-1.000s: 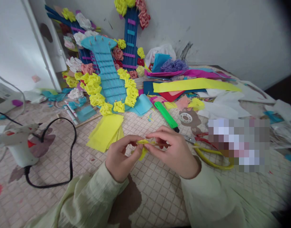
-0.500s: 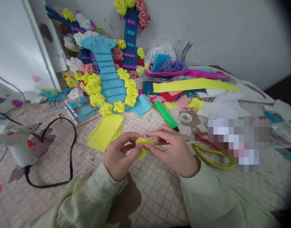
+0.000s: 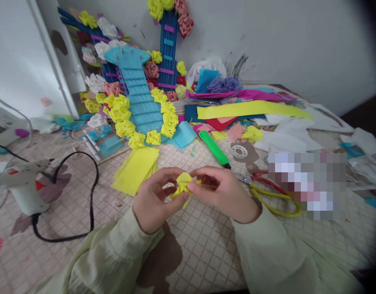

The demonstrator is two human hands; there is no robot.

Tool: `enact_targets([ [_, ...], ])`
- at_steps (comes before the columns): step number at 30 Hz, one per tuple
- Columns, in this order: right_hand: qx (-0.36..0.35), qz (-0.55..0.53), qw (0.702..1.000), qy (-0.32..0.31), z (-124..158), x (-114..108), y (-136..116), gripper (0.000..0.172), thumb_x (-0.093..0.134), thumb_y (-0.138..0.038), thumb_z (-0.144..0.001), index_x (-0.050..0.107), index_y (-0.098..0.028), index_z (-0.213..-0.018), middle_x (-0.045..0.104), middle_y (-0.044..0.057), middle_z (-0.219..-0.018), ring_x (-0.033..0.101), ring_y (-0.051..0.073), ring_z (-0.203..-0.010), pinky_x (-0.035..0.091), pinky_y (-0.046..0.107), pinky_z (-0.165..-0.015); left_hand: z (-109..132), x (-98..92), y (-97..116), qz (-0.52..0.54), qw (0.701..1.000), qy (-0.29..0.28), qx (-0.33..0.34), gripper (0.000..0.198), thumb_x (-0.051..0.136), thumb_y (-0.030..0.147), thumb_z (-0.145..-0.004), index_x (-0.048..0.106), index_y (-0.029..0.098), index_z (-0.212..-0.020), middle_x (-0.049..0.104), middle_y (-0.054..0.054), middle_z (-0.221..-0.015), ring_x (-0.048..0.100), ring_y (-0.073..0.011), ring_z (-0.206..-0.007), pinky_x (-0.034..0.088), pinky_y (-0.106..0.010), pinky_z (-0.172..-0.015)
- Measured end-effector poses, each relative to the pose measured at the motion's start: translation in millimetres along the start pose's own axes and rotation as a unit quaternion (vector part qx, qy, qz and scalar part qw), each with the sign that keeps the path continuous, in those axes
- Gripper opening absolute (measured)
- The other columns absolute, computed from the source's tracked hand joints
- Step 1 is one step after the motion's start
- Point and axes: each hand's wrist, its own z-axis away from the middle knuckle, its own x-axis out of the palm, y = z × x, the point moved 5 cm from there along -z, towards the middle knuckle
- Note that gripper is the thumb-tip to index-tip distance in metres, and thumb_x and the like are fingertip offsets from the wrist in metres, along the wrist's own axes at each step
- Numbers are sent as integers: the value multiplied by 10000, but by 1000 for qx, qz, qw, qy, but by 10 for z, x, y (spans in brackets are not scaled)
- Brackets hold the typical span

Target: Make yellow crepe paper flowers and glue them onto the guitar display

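Observation:
A small folded piece of yellow paper [image 3: 184,179] is pinched between both hands above the table. My left hand [image 3: 155,200] grips its left side between thumb and fingers. From the right, my right hand [image 3: 220,192] presses its thumb against the paper, its other fingers curled behind; part of a thin stick shows between them. A stack of yellow paper sheets [image 3: 135,171] lies just beyond my left hand. Behind it stands a light-blue guitar-like shape [image 3: 142,94] edged with yellow paper flowers [image 3: 124,128].
A white glue gun [image 3: 28,192] with a black cable lies at left. Beyond my right hand are a green cutter [image 3: 214,148], scissors with red and yellow handles [image 3: 275,196] and a white ring [image 3: 239,151]. Coloured paper strips [image 3: 252,110] lie farther back.
The yellow paper has turned and now looks fuller, with a flap standing up. My right fingers have curled in closer around it, and less of the stick shows.

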Motion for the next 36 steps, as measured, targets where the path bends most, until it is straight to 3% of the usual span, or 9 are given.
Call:
enact_targets([
  [7,50,-32,998,-5,2,-6,28,254,672,-335,-652,641,-159,-834,507,-31,-569,418,78,-509,364,204,-463,7,-13,19,-1,1000,12,4,161,619,172,-704,598,159,-862,602,-37,-854,568,-115,-761,504,-206,-655],
  [15,-15,-4,999,-42,-5,25,-5,205,576,-310,-760,673,-149,-841,637,30,-764,560,108,-651,433,212,-560,2,-21,-3,-34,999,25,-3,187,609,142,-672,598,158,-858,597,-27,-822,563,-110,-730,502,-207,-651],
  [20,-40,19,999,-22,-10,25,-7,220,602,-288,-745,675,-143,-894,594,31,-781,551,94,-624,419,207,-534,-7,-32,-33,-39,999,23,-6,181,591,144,-681,601,160,-861,587,-30,-826,555,-110,-735,497,-205,-643],
  [24,-74,38,996,-38,-21,44,-11,187,577,-306,-767,682,-153,-790,548,11,-705,505,88,-581,380,219,-510,-33,-44,-45,-30,999,23,-6,191,601,161,-671,594,157,-861,577,-35,-807,550,-114,-703,498,-216,-608],
  [30,-53,11,998,-17,-63,15,87,190,583,-311,-750,674,-145,-747,595,23,-691,499,104,-589,373,227,-512,-36,-94,40,-53,998,29,16,210,607,230,-699,591,168,-898,589,-69,-942,564,-157,-818,512,-259,-665],
  [33,-13,-21,999,-28,-82,11,157,255,578,-375,-742,682,-144,-766,631,33,-691,479,104,-549,355,228,-474,83,-239,155,-93,990,92,50,226,559,274,-756,581,180,-961,610,-70,-971,575,-171,-864,501,-277,-711],
  [36,6,-33,999,-42,-83,5,167,273,576,-385,-735,688,-141,-788,654,41,-703,495,113,-550,359,230,-468,356,-525,296,-162,956,212,121,190,511,278,-796,599,186,-937,642,-25,-806,589,-145,-766,484,-249,-703],
])
